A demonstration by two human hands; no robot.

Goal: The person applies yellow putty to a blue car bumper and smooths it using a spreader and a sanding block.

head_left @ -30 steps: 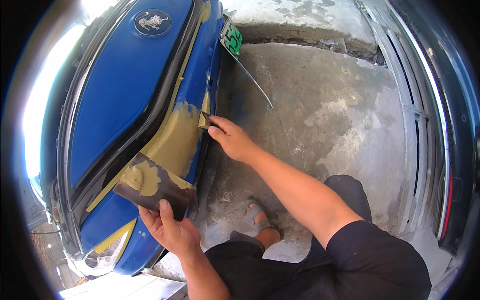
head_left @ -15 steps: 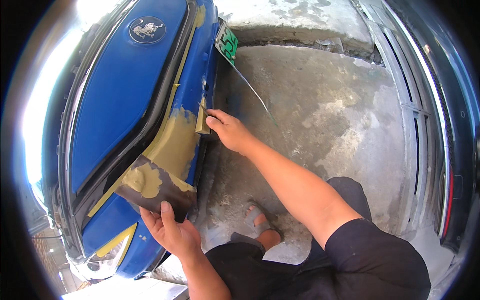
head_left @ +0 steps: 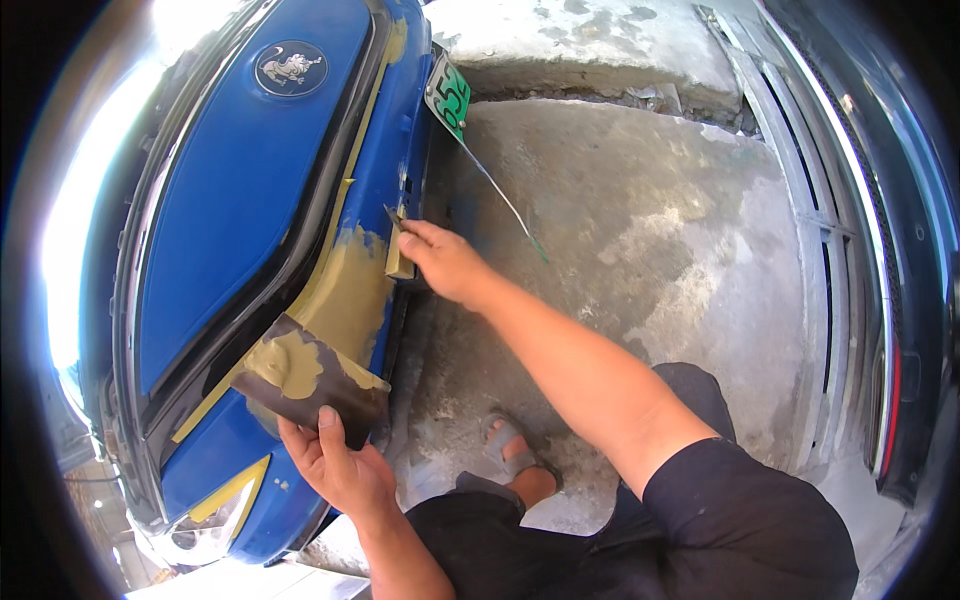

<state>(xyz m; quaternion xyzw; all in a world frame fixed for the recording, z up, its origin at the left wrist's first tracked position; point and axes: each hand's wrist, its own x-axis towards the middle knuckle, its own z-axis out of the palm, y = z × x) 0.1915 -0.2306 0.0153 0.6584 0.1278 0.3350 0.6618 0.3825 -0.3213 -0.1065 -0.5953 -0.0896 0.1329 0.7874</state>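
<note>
I see open concrete floor (head_left: 640, 230) right of the blue bumper (head_left: 395, 150) edge — right hand (head_left: 445, 262) pinches a spreader (head_left: 398, 250) on the filler patch (head_left: 350, 295), left hand (head_left: 340, 465) grips the mixing board (head_left: 310, 385) below

Stained concrete floor (head_left: 640, 230) in bright sunlight, with a raised concrete step (head_left: 590, 50) behind.

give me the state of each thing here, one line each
blue car bumper: partly coated in tan filler
tan filler: spread along the bumper edge
spreader: pressed against the bumper by the right hand
dark board: loaded with filler, held by the left hand
green plate: tilted
</note>
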